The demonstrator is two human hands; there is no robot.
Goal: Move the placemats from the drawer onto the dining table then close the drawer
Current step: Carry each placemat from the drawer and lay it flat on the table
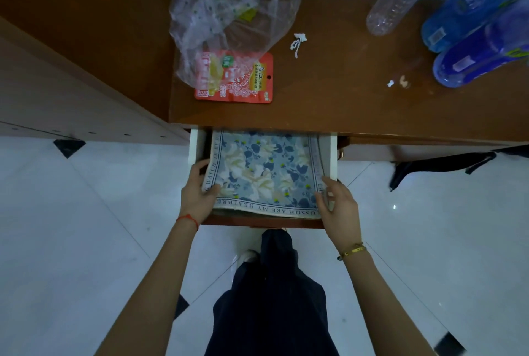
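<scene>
An open drawer [195, 147] with white side walls juts out from under the brown table [343, 92]. Inside lies a blue floral placemat [263, 172] with a lettered border, on top of a stack whose lower edges show at the front. My left hand [197, 194] grips the mat's left edge, thumb on top and fingers tucked under. At the mat's right front corner my right hand [339, 208] has its fingers curled against the edge. The back of the mat is hidden under the tabletop.
On the table sit a clear plastic bag [229, 12], a red snack packet [237, 78], a clear empty bottle [389, 12], two blue bottles [469, 40] and small paper scraps [298, 43]. A wooden cabinet [71, 69] stands left. White tiled floor [86, 241] surrounds my legs.
</scene>
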